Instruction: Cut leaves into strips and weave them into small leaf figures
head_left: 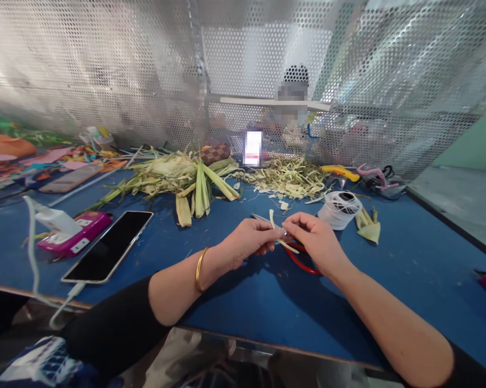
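Observation:
My left hand point(253, 240), with a gold bangle at its wrist, is closed in a pinch on a thin pale strip of corn husk point(272, 217). Close against it, my right hand point(313, 240) has its thumb and forefinger pressed together near the strip. What lies in that right pinch is too small to name. Red-handled scissors point(301, 267) lie on the blue table beneath the hands, their blades partly hidden. Just beyond my right hand stands a spool of white thread point(340, 209). A folded piece of husk point(368, 226) lies to its right.
A husk bundle point(165, 172) and shredded husk strips point(291, 180) lie along the back by the perforated metal screen point(243, 59). At left are a phone point(109, 248) on a charging cable and a purple power strip point(76, 237). A yellow-handled tool point(340, 172) lies back right.

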`<state>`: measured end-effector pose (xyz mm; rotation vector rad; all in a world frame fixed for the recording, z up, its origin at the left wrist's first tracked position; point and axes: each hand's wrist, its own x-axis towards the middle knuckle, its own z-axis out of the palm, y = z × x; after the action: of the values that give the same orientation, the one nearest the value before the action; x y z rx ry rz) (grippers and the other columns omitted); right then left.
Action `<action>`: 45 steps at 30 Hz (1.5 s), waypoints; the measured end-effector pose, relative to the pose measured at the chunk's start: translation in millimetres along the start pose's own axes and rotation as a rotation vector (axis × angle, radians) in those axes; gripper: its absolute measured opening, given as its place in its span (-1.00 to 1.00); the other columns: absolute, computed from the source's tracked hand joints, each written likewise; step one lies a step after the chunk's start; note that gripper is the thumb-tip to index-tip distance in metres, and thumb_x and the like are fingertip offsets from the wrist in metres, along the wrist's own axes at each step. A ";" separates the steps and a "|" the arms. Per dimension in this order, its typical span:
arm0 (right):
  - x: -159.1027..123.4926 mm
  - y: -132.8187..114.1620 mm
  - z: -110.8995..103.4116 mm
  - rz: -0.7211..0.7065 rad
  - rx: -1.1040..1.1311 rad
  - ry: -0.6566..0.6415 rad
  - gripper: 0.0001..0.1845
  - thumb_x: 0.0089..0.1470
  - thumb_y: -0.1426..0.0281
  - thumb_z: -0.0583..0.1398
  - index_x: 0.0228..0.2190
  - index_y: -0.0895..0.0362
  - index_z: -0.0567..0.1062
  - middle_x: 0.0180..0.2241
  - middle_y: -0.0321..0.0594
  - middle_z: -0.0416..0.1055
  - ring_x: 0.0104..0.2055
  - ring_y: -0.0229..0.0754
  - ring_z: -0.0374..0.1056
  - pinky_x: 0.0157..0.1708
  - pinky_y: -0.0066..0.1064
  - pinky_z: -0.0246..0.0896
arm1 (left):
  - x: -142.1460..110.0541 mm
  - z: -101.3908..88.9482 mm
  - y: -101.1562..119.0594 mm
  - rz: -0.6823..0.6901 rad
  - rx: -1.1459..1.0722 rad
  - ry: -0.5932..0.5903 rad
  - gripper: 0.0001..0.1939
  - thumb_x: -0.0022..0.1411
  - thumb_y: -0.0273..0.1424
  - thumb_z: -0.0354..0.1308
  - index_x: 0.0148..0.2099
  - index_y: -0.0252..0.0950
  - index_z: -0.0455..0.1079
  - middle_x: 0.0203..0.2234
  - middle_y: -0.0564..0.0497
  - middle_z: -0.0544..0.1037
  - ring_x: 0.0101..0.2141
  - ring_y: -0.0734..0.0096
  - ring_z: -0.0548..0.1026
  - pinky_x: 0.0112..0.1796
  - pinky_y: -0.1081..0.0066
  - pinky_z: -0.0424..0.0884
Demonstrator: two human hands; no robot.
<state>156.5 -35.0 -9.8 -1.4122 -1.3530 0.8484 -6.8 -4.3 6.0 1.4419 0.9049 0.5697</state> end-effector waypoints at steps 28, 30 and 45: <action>-17.9 -7.5 18.1 -0.236 -0.401 0.022 -0.68 0.06 0.15 0.14 -0.54 0.09 0.48 -0.56 -0.27 0.44 -0.52 -0.19 0.28 -0.48 -0.39 0.09 | 6.6 0.3 0.6 0.075 -0.409 0.114 -0.87 0.03 -0.45 0.29 -0.31 -0.36 0.48 -0.40 -0.05 0.60 -0.38 0.50 0.51 -0.30 0.52 0.39; -17.4 -7.9 20.0 -0.194 -0.353 0.010 -0.69 0.04 0.16 0.14 -0.57 0.10 0.46 -0.61 -0.29 0.40 -0.55 -0.22 0.25 -0.51 -0.42 0.07 | 7.3 1.6 -0.4 0.079 -0.429 0.124 -0.82 -0.02 -0.44 0.33 -0.31 -0.37 0.48 -0.44 -0.05 0.59 -0.41 0.50 0.50 -0.31 0.50 0.40; -23.4 -5.6 25.9 -0.311 -0.331 -0.043 -0.77 0.03 0.37 0.08 -0.62 0.09 0.27 -0.66 -0.38 0.23 -0.59 -0.29 0.15 -0.55 -0.47 0.04 | 8.1 3.9 -3.4 0.095 -0.435 0.234 -0.75 -0.12 -0.49 0.35 -0.30 -0.42 0.50 -0.55 0.03 0.54 -0.52 0.54 0.45 -0.40 0.51 0.38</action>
<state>127.1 -54.0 -15.2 -1.3822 -1.7505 0.4663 0.3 -0.4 0.8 1.0407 0.8327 0.9578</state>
